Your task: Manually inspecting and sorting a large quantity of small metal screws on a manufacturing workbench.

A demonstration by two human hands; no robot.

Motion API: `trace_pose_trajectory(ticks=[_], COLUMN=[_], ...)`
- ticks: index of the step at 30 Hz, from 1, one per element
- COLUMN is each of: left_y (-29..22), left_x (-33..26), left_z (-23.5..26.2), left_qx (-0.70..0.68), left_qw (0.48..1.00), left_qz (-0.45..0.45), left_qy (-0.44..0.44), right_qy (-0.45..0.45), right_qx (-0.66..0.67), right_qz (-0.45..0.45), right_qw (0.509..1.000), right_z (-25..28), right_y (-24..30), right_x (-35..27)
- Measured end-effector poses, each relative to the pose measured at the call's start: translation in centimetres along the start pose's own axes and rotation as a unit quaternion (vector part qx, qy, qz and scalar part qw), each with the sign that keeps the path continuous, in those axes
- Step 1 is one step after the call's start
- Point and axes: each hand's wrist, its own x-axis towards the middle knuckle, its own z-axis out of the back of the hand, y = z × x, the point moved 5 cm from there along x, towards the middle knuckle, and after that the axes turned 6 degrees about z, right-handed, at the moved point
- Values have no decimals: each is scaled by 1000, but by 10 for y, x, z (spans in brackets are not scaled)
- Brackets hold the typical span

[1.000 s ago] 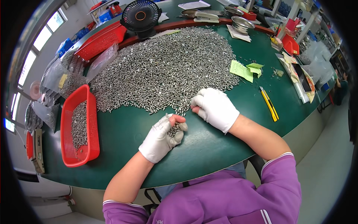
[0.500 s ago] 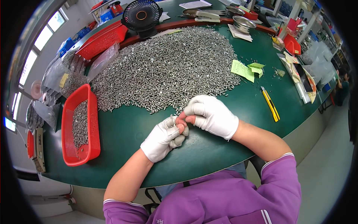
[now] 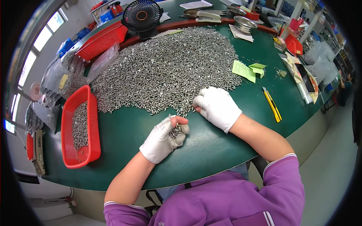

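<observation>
Small silvery cylindrical metal pins [image 3: 166,67] lie heaped on our green table [image 3: 222,162], just beyond both hands. Our white-gloved left hand [image 3: 161,138] curls half closed around a clutch of them; our white-gloved right hand [image 3: 217,106] bends its fingers together at the near edge, though we cannot tell whether it pinches any. We count one heap, its pins too many to number, one yellow utility knife [image 3: 272,104] and, at our near left, one red perforated plastic basket [image 3: 94,126] holding more.

Metal pins [image 3: 166,67], 12 o'clock: shiny finish. Basket [image 3: 94,128], 9 o'clock: perforated plastic. Tabletop [image 3: 203,158], 6 o'clock: smooth, semi-gloss. Gloves [image 3: 219,108]: matt cloth.
</observation>
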Motion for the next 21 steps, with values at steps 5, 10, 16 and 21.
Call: trace_pose_trajectory(ticks=[5, 10, 16, 21], left_y=[1, 4, 7, 8], left_x=[1, 2, 4, 2], left_z=[2, 8, 2, 5], left_qx=[6, -13, 2, -1], left_qw=[1000, 1000, 1000, 1000], left_qz=[1, 4, -9, -5], left_qy=[7, 18, -4, -22], right_qy=[4, -10, -24, -45], right_qx=[30, 45, 380, 392], right_qz=[-15, -13, 14, 9], right_qw=[999, 999, 925, 919], right_z=[0, -2, 11, 12], right_y=[-5, -3, 25, 20], right_x=[-1, 0, -3, -3])
